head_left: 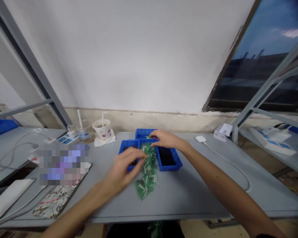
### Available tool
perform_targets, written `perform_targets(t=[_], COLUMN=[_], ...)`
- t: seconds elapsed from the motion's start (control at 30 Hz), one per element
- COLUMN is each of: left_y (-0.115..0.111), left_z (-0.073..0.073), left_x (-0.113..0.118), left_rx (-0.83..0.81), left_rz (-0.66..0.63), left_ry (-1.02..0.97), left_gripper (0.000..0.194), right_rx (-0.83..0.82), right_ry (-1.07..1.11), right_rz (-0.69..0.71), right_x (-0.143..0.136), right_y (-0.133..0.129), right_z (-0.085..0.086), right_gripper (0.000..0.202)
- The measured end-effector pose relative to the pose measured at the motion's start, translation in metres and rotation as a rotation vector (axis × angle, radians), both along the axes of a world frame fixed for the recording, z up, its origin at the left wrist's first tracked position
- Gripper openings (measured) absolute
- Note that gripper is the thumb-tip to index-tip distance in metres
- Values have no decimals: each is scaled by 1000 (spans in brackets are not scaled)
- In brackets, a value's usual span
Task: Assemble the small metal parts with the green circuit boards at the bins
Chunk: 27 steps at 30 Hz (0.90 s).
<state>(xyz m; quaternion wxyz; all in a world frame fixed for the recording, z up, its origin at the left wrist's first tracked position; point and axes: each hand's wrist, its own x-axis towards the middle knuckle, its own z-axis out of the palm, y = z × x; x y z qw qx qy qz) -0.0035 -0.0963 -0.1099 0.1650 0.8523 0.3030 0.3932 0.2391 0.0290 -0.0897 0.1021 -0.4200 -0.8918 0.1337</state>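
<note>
Several green plastic packets with small pale and metallic pieces lie in a line down the table between two blue bins. My left hand, slightly blurred, hovers over the left blue bin, its fingertips at the packets' left edge. Its thumb and fingers look apart, with nothing seen between them. At the back blue bin, my right hand reaches in from the right, thumb and curved fingers apart near the topmost packets. Whether it touches one is hard to see. Dark items fill the right blue bin.
Left on the table are a paper cup on a napkin, a clear plastic cup, a power strip and a patterned flat item. A white charger with cable lies right. The wall and metal posts bound the back.
</note>
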Motion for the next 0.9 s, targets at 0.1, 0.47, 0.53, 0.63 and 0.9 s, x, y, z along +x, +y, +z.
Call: perform_targets(t=[0.1, 0.47, 0.53, 0.63, 0.9], left_y=[-53, -68, -67, -69, -44], left_z=[-27, -58, -61, -69, -41], left_x=[10, 11, 10, 10, 10], left_rx=[-10, 303, 294, 286, -42], left_rz=[-341, -344, -349, -358, -182], left_ry=[214, 551, 549, 543, 304], left_gripper=[22, 22, 23, 25, 28], right_rx=[105, 69, 66, 72, 97], right_ry=[148, 250, 276, 338, 141], right_rz=[-17, -77, -87, -98, -110], right_x=[5, 19, 21, 23, 14], right_y=[-26, -72, -73, -71, 1], right_z=[3, 0, -3, -4, -1], right_gripper=[23, 14, 14, 13, 17])
